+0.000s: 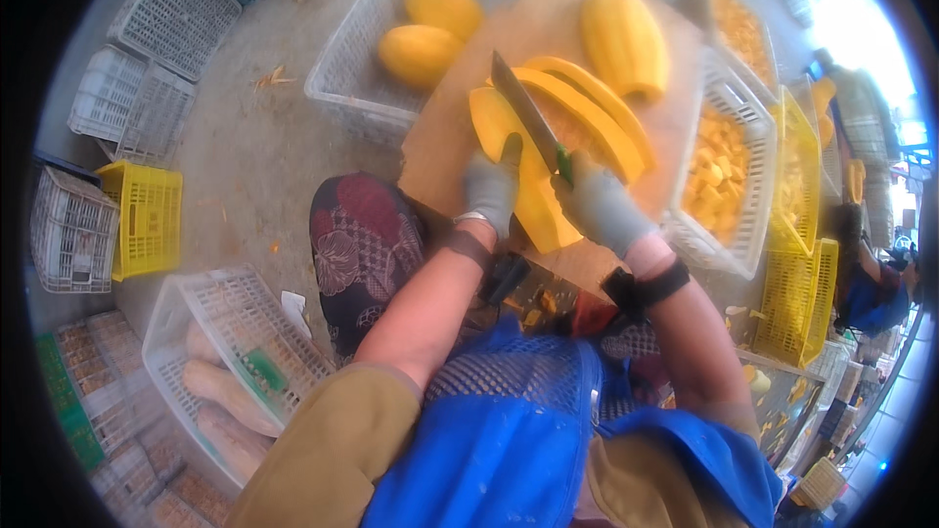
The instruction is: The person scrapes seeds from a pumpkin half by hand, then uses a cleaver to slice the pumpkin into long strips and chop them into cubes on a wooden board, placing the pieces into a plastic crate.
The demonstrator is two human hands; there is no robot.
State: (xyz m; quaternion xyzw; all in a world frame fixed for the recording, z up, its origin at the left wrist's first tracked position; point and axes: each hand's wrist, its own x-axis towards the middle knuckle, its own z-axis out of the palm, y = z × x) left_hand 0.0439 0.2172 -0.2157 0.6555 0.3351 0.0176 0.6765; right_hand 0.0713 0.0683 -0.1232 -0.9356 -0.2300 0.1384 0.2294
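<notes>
My left hand point(493, 187), in a grey glove, holds a thick orange wedge of peeled squash point(543, 213) against the wooden board point(436, 161), thumb on top. My right hand point(605, 198), also gloved, grips the green handle of a long knife point(528, 110). Its blade slants up and left, over the wedge's upper part; whether it touches the flesh is unclear. Just right of the blade lie long curved squash slices point(594, 121). A ribbed, peeled squash point(623, 40) with a cut lower end rests at the board's far right.
Beyond the board's left side, a white crate point(345, 51) holds two peeled squashes point(422, 51). To the right, another white crate point(759, 183) contains squash cubes point(715, 176), beside yellow crates point(796, 301). Unpeeled squashes point(227, 389) lie in a crate at lower left. A person point(877, 293) is far right.
</notes>
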